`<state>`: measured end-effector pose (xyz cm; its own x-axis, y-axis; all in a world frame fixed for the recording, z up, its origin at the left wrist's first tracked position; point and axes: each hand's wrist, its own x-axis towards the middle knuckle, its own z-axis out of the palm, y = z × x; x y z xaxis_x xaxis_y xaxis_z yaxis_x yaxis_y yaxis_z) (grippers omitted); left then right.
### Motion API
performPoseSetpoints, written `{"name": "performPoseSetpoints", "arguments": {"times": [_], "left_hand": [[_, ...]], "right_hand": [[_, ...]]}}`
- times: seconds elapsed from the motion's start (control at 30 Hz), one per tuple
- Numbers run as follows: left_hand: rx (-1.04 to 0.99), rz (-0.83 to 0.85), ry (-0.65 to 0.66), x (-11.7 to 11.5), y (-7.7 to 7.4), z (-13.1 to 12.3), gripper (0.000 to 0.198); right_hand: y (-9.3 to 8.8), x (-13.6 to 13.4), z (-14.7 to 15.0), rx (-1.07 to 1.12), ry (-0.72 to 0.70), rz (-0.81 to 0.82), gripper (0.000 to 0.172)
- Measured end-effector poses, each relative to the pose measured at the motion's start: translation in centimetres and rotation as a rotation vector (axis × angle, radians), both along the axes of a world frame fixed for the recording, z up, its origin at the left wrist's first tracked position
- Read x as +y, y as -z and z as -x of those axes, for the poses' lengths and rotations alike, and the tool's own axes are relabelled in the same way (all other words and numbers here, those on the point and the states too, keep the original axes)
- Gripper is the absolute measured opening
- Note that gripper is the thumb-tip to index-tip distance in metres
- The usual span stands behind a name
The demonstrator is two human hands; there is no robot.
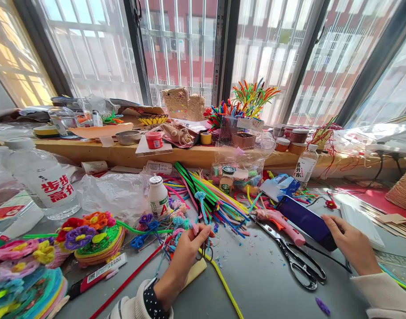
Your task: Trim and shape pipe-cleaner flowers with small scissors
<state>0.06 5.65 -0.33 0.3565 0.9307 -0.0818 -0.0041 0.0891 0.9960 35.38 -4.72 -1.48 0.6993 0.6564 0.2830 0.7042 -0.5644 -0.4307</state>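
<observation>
My left hand [189, 248] is closed in a pinch around a light-blue pipe cleaner [203, 208] that stands up with a small curled tip. The dark loops of small scissors [205, 256] hang at the same fingers, partly hidden. A yellow pipe cleaner [226, 283] lies below this hand. My right hand [350, 243] grips the near end of a dark smartphone [304, 221], its thumb and fingers along the edge. Beside the phone lie a pink glue gun [285, 225] and large black-handled scissors [291, 257]. Beyond my left hand spreads a bundle of coloured pipe cleaners [209, 195].
Fuzzy flower pieces [99, 239] and a large clear bottle [43, 181] stand at left. A white bottle [158, 197] and a coffee bottle [227, 179] stand mid-table. Behind runs a cluttered wooden ledge [192, 155] beneath windows. A twine cone [404, 190] sits at right.
</observation>
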Motion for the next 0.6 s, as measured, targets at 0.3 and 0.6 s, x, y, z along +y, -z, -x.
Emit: {"name": "performPoseSetpoints", "arguments": {"times": [0.3,0.6], "left_hand": [[-0.038,0.015,0.022,-0.1,-0.1,0.0,0.03],[0.025,-0.053,0.03,0.3,0.3,0.2,0.031]], "right_hand": [[-0.1,1.6,-0.2,-0.093,-0.014,0.203,0.047],[-1.3,1.4,0.9,-0.27,0.146,0.077,0.047]]}}
